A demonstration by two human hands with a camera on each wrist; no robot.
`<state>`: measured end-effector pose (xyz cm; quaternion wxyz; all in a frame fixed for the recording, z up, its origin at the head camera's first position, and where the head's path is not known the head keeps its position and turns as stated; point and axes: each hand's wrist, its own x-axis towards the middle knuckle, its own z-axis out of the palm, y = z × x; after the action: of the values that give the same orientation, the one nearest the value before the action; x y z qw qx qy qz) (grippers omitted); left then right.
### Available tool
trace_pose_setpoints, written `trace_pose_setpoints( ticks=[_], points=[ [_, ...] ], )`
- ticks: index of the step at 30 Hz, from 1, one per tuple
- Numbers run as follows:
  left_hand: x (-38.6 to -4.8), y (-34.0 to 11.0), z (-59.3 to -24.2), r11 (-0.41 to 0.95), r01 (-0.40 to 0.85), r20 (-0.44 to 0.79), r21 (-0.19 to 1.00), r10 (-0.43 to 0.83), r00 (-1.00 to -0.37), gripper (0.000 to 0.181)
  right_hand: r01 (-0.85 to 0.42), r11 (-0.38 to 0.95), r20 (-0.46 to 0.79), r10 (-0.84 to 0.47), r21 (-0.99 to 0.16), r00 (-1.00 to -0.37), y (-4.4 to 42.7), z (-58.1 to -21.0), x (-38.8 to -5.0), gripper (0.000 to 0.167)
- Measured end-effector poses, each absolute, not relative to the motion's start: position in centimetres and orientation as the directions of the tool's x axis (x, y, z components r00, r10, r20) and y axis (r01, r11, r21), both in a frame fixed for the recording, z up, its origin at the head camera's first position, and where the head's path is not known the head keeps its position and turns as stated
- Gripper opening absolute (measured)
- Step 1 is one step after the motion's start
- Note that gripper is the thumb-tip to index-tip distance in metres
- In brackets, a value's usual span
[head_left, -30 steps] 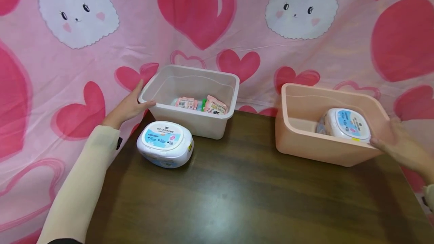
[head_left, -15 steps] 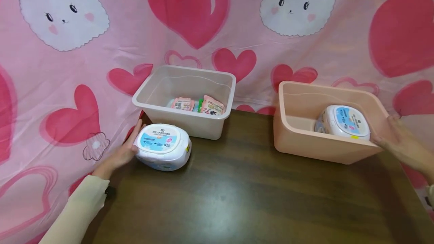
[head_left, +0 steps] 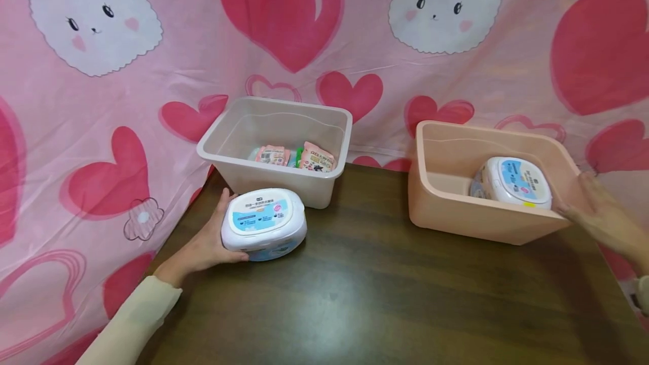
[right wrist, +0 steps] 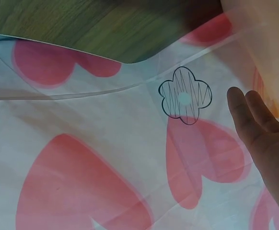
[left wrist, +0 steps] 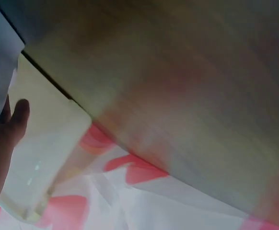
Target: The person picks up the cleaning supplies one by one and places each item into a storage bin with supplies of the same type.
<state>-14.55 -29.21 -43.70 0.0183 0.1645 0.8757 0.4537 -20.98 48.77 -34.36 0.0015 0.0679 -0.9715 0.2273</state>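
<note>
My left hand (head_left: 215, 244) grips the left end of a white laundry pod box (head_left: 263, 216) with a blue label, thumb at the front and fingers behind. The box is slightly tilted in front of a pale grey bin (head_left: 274, 179). In the left wrist view, the left hand (left wrist: 3, 139) shows at the edge beside the pale bin (left wrist: 53, 110). My right hand (head_left: 603, 213) rests against the right end of a peach bin (head_left: 466, 216), its fingers fairly straight. A similar white box (head_left: 522, 182) sits inside the peach bin.
Pink packets (head_left: 316, 157) and something green lie in the grey bin. Both bins stand on a dark wooden table (head_left: 355, 297), along its back edge. A pink heart-print cloth (head_left: 365, 27) hangs close behind and at the left.
My left hand has come down from the grey bin's rim to the laundry pod box and taken hold of it. The box has shifted right. My right hand stays at the peach bin.
</note>
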Motion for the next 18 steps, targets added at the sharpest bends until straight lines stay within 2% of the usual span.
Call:
trace_pose_setpoints(
  ticks=[4, 10, 18],
  points=[
    [-14.5, -28.4, -43.4, 0.574, 0.306, 0.146, 0.76, 0.308, -0.94, 0.139, -0.14, 0.884, 0.038, -0.138, -0.445, -0.99, 48.7, -34.4, -20.9, 0.092],
    [-14.6, -27.0, -43.1, 0.566, 0.424, 0.261, 0.707, 0.348, -0.9, 0.117, -0.165, 0.875, 0.055, -0.158, -0.456, -0.986, 48.6, -34.2, -20.7, 0.088],
    [-14.4, -25.0, -42.9, 0.51, 0.494, 0.323, 0.704, 0.39, -0.862, 0.109, -0.147, 0.869, 0.046, -0.142, -0.472, -0.989, 48.5, -34.2, -20.6, 0.09]
  ],
)
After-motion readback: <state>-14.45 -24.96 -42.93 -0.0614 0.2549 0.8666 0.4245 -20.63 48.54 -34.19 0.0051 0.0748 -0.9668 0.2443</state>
